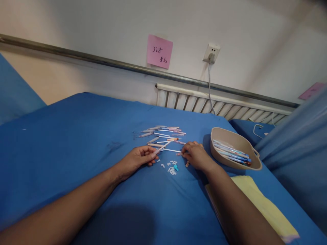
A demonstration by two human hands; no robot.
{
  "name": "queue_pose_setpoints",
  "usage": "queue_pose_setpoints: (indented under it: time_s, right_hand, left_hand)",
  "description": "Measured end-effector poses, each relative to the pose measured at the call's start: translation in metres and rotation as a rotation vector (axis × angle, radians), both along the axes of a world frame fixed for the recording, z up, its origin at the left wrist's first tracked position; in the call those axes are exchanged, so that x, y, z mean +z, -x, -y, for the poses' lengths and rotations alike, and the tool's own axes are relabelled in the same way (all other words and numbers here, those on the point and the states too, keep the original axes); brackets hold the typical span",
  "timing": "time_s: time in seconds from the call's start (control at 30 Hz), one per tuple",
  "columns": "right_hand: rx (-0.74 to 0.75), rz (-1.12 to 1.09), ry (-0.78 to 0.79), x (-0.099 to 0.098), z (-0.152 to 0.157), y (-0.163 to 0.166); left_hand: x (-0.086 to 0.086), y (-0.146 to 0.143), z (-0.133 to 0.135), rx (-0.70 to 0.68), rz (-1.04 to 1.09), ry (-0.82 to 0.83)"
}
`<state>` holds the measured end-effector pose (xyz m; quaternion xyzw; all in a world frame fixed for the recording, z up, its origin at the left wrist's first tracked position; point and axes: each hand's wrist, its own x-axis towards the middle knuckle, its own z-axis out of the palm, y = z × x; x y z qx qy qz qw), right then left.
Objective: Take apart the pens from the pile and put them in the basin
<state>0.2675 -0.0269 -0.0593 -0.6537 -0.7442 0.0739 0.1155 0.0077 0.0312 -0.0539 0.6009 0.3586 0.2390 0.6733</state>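
Observation:
My left hand (143, 156) is closed around a slim, pale pen barrel (163, 147) that points up and to the right. My right hand (196, 154) is bent down at the cloth, fingers drawn together; whatever is in them is hidden. A thin white pen refill (172, 150) lies with its right end at those fingertips. Beyond both hands, rows of pen parts lie loosely side by side: grey barrels (146, 134), white refills (163, 133) and pinkish pieces (180, 132). Between my hands sits a small pile of white plastic bits (171, 170) with a turquoise piece (175, 167).
A beige basket (217, 131) holding several pens (231, 153) stands to the right. Nearer me, a yellow cloth (258, 200) lies under my right forearm. A blue sheet (76, 136) covers the table. Behind are a radiator (184, 100), metal rail (114, 63) and plugged socket (212, 53).

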Motion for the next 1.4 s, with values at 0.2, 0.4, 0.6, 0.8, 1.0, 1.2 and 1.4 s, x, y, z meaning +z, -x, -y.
queue_pose_setpoints:
  time_s: [0.2, 0.4, 0.6, 0.8, 1.0, 1.2, 1.4]
  right_hand:
    - [-0.027, 0.024, 0.014, -0.003, -0.004, 0.001]
    - [-0.003, -0.654, -0.136, -0.007, -0.005, 0.001]
    - [0.021, -0.909, -0.141, -0.005, -0.002, 0.006]
    - [-0.005, -0.968, -0.176, -0.001, 0.000, 0.009]
    - [0.009, -0.934, -0.183, -0.001, 0.000, 0.008]
    - [0.071, -0.777, -0.233, -0.003, 0.003, 0.023]
    - [0.161, -0.615, -0.270, -0.006, 0.009, 0.045]
  left_hand:
    - [0.001, 0.001, -0.001, -0.035, -0.021, -0.012]
    - [-0.001, 0.001, -0.002, -0.023, -0.039, -0.041]
    - [0.003, -0.002, 0.004, 0.001, -0.110, -0.129]
    - [0.003, -0.002, 0.005, 0.003, -0.130, -0.158]
    - [0.003, -0.002, 0.004, 0.016, -0.130, -0.146]
    - [0.006, -0.003, 0.007, -0.020, -0.173, -0.169]
    - [0.007, -0.003, 0.010, 0.005, -0.184, -0.216]
